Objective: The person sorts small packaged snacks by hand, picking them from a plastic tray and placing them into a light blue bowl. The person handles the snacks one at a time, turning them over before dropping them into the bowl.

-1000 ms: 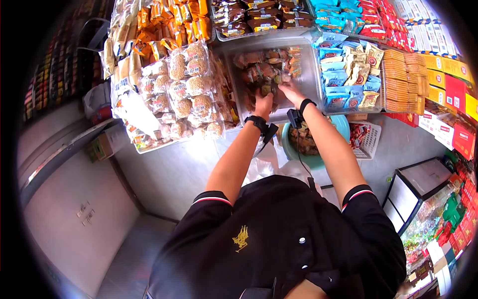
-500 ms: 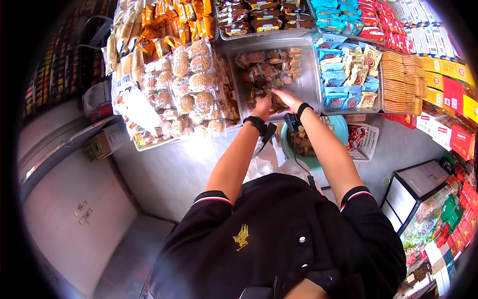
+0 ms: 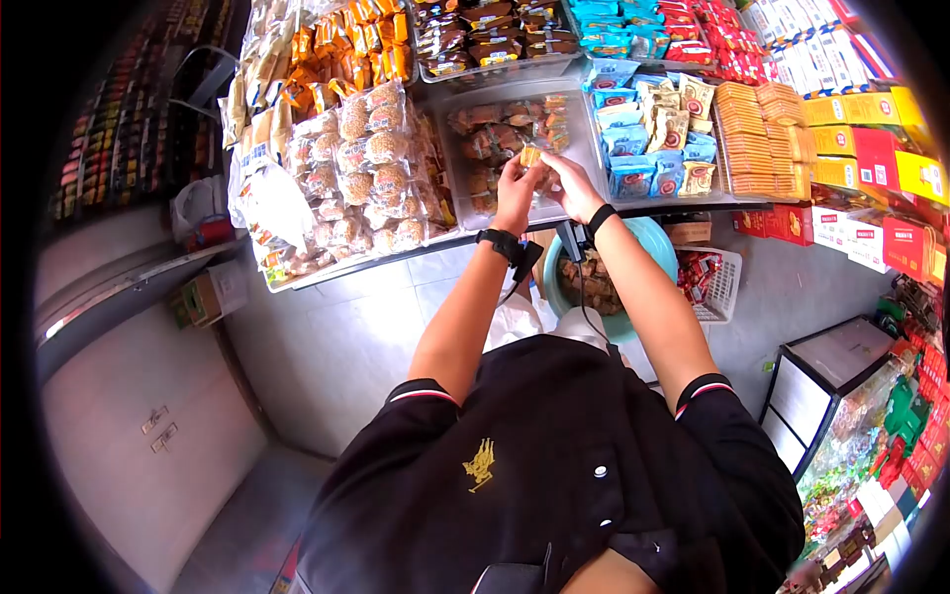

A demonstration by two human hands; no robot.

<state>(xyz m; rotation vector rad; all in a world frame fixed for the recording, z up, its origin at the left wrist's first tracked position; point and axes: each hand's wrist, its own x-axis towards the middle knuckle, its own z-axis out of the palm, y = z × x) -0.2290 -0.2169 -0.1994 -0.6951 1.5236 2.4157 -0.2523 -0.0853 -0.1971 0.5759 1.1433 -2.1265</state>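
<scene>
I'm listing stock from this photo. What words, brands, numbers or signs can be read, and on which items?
None can be read reliably.
Dark packets: yellow-backed print, too small.
Sesame-topped packs: print, blurred.
Yellow boxes: red marks, too small.
Red box: pale print, too small.
Small tan piece at the left hand: no readable text.

Wrapped pieces [image 3: 483, 145]: glossy, crinkled clear plastic. Tray [image 3: 584, 141]: smooth, with a dull sheen. Basin [image 3: 660, 251]: smooth plastic. Basket [image 3: 728, 283]: openwork plastic. Shirt [image 3: 396, 495]: matt cloth. Floor [image 3: 386, 312]: smooth, glossy. Carton [image 3: 196, 301]: matt cardboard.
</scene>
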